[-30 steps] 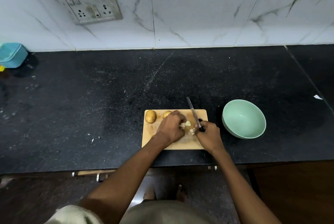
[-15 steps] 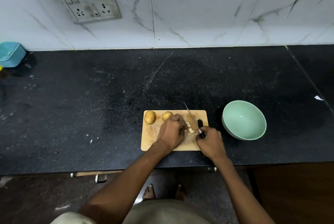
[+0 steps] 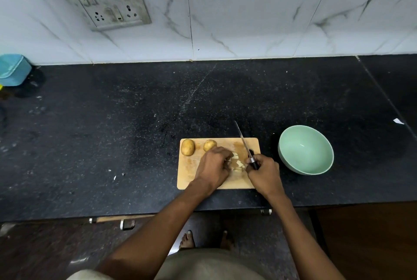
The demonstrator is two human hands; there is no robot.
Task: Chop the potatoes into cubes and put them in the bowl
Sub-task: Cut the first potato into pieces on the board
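Two whole brown potatoes (image 3: 187,147) waited at the left end of the wooden cutting board (image 3: 189,174). The left hand (image 3: 213,168) curled over pale cut potato pieces (image 3: 237,163), likely steadying them, while the right hand (image 3: 264,173) gripped the black-handled knife (image 3: 243,143). The empty mint-green bowl (image 3: 305,151) stood just right, handy for cubes.

both forearms reach forward and converge; left hand (image 3: 214,166) lies knuckles up, fingers curled onto the potato pieces (image 3: 236,162); right hand (image 3: 264,172) grips the knife (image 3: 244,144) handle
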